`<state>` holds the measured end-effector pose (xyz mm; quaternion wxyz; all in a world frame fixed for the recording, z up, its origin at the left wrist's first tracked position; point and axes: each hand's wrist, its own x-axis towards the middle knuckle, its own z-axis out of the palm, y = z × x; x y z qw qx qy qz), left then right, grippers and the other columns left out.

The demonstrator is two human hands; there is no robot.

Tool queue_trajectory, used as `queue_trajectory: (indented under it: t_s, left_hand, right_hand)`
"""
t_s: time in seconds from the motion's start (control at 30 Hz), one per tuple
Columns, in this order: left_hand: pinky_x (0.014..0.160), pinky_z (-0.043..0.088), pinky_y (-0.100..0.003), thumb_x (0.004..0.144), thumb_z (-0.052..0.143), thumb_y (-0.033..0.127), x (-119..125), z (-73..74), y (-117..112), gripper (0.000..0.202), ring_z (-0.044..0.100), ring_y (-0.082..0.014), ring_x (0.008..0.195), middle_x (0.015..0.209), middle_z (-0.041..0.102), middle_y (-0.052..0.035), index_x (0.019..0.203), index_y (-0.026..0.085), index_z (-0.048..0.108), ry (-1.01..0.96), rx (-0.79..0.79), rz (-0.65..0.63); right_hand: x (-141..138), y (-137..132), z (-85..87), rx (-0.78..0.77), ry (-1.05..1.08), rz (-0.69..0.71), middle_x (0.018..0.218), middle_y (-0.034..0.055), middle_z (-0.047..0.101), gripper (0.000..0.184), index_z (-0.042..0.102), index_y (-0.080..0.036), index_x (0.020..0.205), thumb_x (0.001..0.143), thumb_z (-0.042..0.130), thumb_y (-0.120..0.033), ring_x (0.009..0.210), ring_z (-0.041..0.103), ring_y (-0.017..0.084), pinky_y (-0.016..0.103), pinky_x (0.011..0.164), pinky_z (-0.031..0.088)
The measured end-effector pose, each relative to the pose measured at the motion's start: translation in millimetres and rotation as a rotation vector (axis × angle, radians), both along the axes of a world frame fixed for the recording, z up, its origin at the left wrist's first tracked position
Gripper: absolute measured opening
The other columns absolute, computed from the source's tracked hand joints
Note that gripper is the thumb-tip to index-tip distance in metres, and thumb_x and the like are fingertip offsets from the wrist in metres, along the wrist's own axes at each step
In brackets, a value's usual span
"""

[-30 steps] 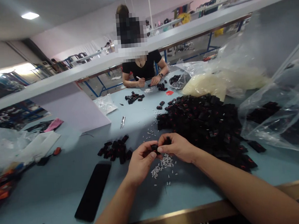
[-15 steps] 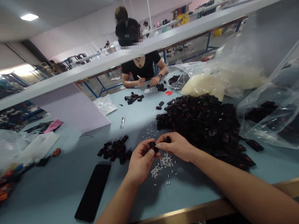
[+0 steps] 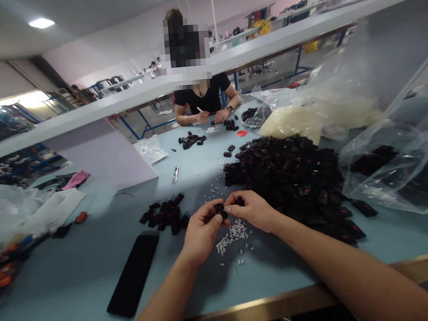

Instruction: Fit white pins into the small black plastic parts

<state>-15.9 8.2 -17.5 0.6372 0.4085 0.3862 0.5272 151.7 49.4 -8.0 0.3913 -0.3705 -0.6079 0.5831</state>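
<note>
My left hand (image 3: 201, 230) is closed around a small black piece (image 3: 220, 209), gripped between thumb and fingers. Touching that piece from the right are the pinched fingertips of my right hand (image 3: 253, 211); what they hold is too small to make out. A dark bit shows within the curl of my right fingers, its kind unclear. Below both hands lies a scatter of tiny white tube-like pieces (image 3: 238, 230). A big heap of black pieces with red marks (image 3: 285, 169) rises beyond my right hand, and a smaller pile of black pieces (image 3: 166, 214) sits left of my left hand.
A black phone-like slab (image 3: 134, 275) lies left of my forearm. Metal thread snips (image 3: 175, 175) rest farther back. Clear plastic bags (image 3: 404, 175) stand at the right. Across the table (image 3: 78, 270) a person in black (image 3: 205, 99) works beneath a white shelf (image 3: 138, 94).
My right fingertips have shifted very slightly at the black piece, and the white speck seen there before is less visible. The person opposite has moved their head a little.
</note>
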Motion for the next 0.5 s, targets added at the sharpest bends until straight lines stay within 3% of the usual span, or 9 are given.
queue_trajectory:
  t_s: [0.13, 0.27, 0.37, 0.5]
  left_hand:
    - [0.064, 0.053, -0.029, 0.073, 0.076, 0.023, -0.1, 2.1, 1.4, 0.034, 0.064, -0.0132, 0.064, 0.084, 0.062, -0.0009, 0.106, 0.02, 0.067, 0.016, 0.019, 0.053]
    - [0.059, 0.051, -0.025, 0.072, 0.076, 0.022, -1.5, 6.5, 5.1, 0.034, 0.059, -0.0092, 0.059, 0.079, 0.056, 0.0027, 0.105, 0.02, 0.066, 0.002, 0.018, 0.188]
    - [0.057, 0.049, -0.023, 0.071, 0.077, 0.021, -3.0, 9.4, 8.2, 0.036, 0.055, -0.0072, 0.057, 0.078, 0.055, 0.0031, 0.105, 0.02, 0.066, -0.027, -0.013, 0.245]
    - [0.056, 0.049, -0.023, 0.069, 0.078, 0.022, -3.9, 12.2, 8.5, 0.038, 0.053, -0.0063, 0.056, 0.079, 0.057, 0.0027, 0.105, 0.021, 0.066, -0.056, -0.048, 0.265]
  right_hand:
    - [-1.2, 2.0, -2.4, 0.057, -0.031, -0.02, 0.064, -0.0018, 0.057, 0.017, 0.064, -0.016, 0.076, 0.078, 0.061, -0.032, 0.058, 0.046, 0.012, 0.024, 0.056, 0.036]
    - [1.6, 5.6, -3.5, 0.206, -0.266, -0.012, 0.069, 0.0, 0.062, 0.01, 0.066, -0.016, 0.077, 0.08, 0.061, -0.024, 0.064, 0.053, 0.013, 0.024, 0.06, 0.039]
    - [5.0, 4.1, -1.1, 0.401, -0.534, 0.13, 0.077, 0.0023, 0.065, 0.007, 0.069, -0.017, 0.081, 0.08, 0.062, -0.015, 0.069, 0.057, 0.014, 0.024, 0.063, 0.039]
    - [7.5, -2.9, 2.9, 0.588, -0.852, 0.329, 0.094, 0.0059, 0.066, 0.013, 0.069, -0.021, 0.094, 0.081, 0.067, -0.024, 0.077, 0.061, 0.018, 0.025, 0.062, 0.038]
